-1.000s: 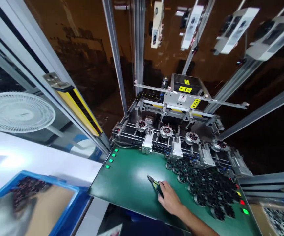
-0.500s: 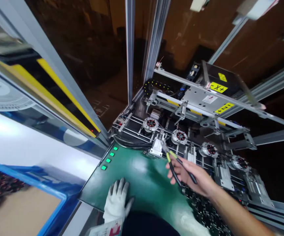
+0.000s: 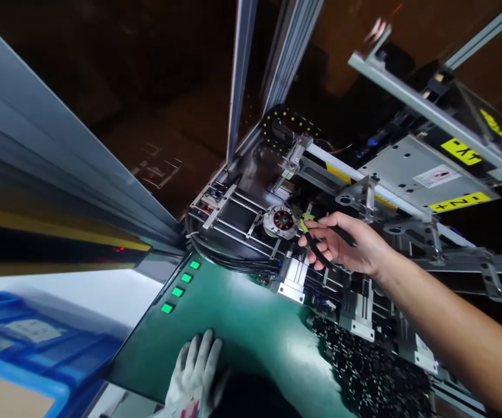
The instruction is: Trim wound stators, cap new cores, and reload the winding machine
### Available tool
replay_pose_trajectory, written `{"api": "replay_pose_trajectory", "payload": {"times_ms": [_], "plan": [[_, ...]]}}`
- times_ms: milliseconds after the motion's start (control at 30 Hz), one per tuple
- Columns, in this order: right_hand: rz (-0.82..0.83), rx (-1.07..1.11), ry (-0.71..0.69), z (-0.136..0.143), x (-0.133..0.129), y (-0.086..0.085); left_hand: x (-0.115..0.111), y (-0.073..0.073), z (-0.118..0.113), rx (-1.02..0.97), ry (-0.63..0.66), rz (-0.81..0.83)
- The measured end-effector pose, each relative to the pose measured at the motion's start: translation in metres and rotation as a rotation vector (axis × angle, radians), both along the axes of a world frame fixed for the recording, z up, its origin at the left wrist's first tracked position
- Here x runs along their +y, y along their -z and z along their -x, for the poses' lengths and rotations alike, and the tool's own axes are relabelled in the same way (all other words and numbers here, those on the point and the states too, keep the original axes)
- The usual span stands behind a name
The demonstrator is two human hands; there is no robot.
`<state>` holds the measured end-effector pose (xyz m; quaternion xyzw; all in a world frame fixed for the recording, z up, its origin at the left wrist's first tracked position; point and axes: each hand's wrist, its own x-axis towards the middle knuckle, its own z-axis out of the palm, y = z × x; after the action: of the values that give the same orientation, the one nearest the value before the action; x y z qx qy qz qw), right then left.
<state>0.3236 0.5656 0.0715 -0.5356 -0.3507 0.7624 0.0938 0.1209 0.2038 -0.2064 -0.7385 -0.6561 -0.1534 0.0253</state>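
My left hand (image 3: 196,368), in a pale glove, lies flat on the green mat (image 3: 233,313) with its fingers stretched out. Bare and reaching into the machine, my right hand (image 3: 342,241) is wrapped round pliers (image 3: 318,249) with black and yellow-green handles. The tips of the pliers are by the right side of a round metal fixture (image 3: 281,222), which holds a part with a black and orange centre. Whether they touch it I cannot tell. Below my right hand is a silver block (image 3: 293,278).
Metal brackets (image 3: 366,197) and a plate with yellow labels (image 3: 433,174) overhang the fixtures. Many small black pieces (image 3: 364,366) are heaped at the lower right. Green squares (image 3: 181,284) line the mat's left edge. A blue crate (image 3: 37,342) stands at the left.
My right hand has carried the pliers further into the machine, to the leftmost round fixture. The view has moved closer to the machine. My left hand remains on the mat.
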Motion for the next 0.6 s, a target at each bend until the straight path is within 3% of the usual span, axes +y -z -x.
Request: {"api": "replay_pose_trajectory", "payload": {"times_ms": [300, 600], "plan": [[0.061, -0.075, 0.08, 0.012, -0.002, -0.002, 0.013, -0.023, 0.005, 0.032, 0.077, -0.051], [0.097, -0.076, 0.103, 0.019, 0.009, -0.003, 0.008, -0.013, 0.0, 0.015, 0.04, -0.035]]}}
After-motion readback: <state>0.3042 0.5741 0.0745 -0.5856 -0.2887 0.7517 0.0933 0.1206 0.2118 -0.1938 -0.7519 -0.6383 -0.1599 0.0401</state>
